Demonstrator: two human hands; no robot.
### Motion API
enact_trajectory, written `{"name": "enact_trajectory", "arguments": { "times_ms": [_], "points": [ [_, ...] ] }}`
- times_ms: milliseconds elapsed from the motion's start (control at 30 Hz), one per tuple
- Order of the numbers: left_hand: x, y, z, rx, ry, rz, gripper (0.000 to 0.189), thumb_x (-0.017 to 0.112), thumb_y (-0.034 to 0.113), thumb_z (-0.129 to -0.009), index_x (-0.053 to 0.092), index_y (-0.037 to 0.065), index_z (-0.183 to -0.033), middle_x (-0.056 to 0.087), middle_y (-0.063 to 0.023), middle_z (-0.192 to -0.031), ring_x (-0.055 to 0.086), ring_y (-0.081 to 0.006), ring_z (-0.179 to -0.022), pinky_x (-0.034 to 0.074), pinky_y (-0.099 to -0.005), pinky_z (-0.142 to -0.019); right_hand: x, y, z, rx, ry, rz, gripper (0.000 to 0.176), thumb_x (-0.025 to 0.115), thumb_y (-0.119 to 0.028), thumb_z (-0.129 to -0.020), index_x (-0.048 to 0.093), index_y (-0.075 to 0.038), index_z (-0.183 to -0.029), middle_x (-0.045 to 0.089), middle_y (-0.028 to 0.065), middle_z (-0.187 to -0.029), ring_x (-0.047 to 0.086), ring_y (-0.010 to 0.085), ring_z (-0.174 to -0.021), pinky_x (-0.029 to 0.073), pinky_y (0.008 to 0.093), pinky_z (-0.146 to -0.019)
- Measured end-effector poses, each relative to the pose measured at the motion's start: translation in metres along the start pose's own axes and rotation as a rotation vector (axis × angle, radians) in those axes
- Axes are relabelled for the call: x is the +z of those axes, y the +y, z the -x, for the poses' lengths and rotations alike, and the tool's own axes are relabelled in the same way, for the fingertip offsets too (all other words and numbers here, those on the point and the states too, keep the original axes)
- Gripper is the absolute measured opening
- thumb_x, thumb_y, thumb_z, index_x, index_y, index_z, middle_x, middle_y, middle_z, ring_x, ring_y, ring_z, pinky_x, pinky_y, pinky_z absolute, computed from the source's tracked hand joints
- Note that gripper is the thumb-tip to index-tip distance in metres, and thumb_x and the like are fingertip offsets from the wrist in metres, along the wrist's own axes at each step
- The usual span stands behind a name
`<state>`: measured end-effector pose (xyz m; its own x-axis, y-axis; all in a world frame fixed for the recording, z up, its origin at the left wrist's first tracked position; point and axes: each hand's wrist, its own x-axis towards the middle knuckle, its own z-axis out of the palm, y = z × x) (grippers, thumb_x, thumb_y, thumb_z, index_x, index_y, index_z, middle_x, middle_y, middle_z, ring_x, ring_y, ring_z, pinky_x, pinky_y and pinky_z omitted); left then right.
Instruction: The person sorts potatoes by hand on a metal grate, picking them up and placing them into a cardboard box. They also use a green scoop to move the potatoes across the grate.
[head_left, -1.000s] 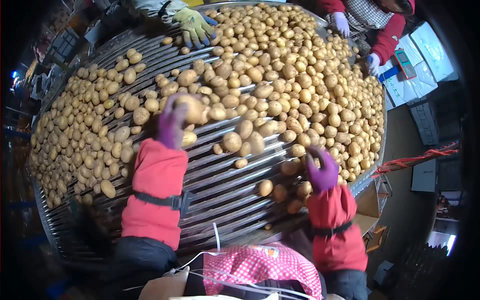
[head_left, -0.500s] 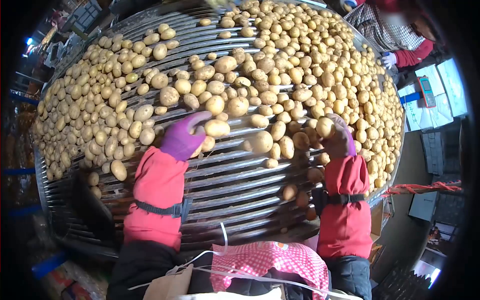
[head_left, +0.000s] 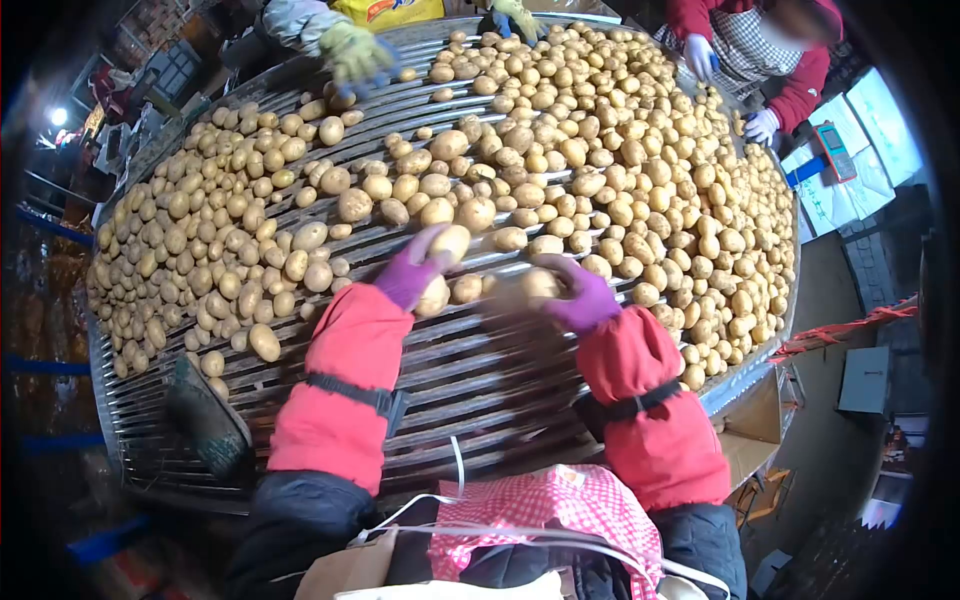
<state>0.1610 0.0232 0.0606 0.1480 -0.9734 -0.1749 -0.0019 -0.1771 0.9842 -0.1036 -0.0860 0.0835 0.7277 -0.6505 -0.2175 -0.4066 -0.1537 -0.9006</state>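
Note:
In a purple glove, my left hand [head_left: 408,270] is closed on a potato [head_left: 452,242] over the slatted metal table [head_left: 440,370]. A second potato [head_left: 432,298] lies just below those fingers. My right hand [head_left: 588,298], gloved in purple too, has its thumb and fingers around another potato [head_left: 541,285], which is slightly blurred. Bare slats show between the two hands. Several loose potatoes lie just beyond them.
A big pile of potatoes [head_left: 700,230] covers the right side, another heap [head_left: 190,220] the left. Across the table are a co-worker's yellow-green glove [head_left: 355,60] and another person's white glove [head_left: 762,127]. A dark green block-like object [head_left: 208,415] rests at lower left.
My right hand has moved left, away from the right pile, with a potato. My left hand has shifted right and closed on a potato. A co-worker's gloved hand has come in at the top.

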Motion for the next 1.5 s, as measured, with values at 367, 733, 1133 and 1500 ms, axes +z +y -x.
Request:
{"name": "enact_trajectory", "arguments": {
  "times_ms": [367, 733, 1133, 1500],
  "points": [
    [0.151, 0.046, 0.050, -0.522, -0.292, 1.125, 0.062, 0.046, 0.063, -0.093, 0.049, 0.014, -0.132, 0.061, -0.0130, -0.119, 0.061, -0.0239, -0.079, 0.054, -0.0344, -0.060, -0.050, 0.039, 0.199, -0.116, 0.443, -1.795, 0.057, 0.048, -0.052, -0.093, 0.051, -0.010, -0.132, 0.062, 0.0212, -0.103, 0.059, 0.0256, -0.062, 0.048, 0.0320, -0.048],
    [0.369, 0.094, 0.076, -0.584, -0.685, 0.680, 0.061, 0.046, 0.052, -0.097, 0.044, 0.006, -0.138, 0.063, -0.0194, -0.117, 0.061, -0.0148, -0.067, 0.053, -0.0265, -0.058, -0.090, 0.120, 0.389, -0.344, 1.023, -1.851, 0.056, 0.057, -0.044, -0.091, 0.051, -0.001, -0.127, 0.059, 0.0201, -0.114, 0.063, 0.0266, -0.088, 0.055, 0.0387, -0.071],
    [0.482, 0.076, 0.092, -0.443, -0.640, 0.505, 0.052, 0.054, 0.039, -0.096, 0.046, 0.007, -0.136, 0.061, -0.0143, -0.119, 0.064, -0.0217, -0.090, 0.056, -0.0309, -0.072, -0.103, 0.151, 0.494, -0.405, 0.955, -1.612, 0.052, 0.059, -0.042, -0.087, 0.057, -0.003, -0.120, 0.061, 0.0175, -0.114, 0.061, 0.0302, -0.087, 0.052, 0.0444, -0.071],
    [0.590, 0.067, 0.139, -0.373, -1.029, 0.252, 0.041, 0.064, 0.025, -0.093, 0.053, 0.004, -0.126, 0.064, -0.0140, -0.110, 0.064, -0.0189, -0.088, 0.053, -0.0321, -0.072, -0.005, 0.218, 0.671, -0.078, 1.911, -1.892, 0.032, 0.058, -0.042, -0.092, 0.064, -0.011, -0.097, 0.066, 0.0107, -0.105, 0.067, 0.0207, -0.080, 0.056, 0.0295, -0.054]
  ]
}}
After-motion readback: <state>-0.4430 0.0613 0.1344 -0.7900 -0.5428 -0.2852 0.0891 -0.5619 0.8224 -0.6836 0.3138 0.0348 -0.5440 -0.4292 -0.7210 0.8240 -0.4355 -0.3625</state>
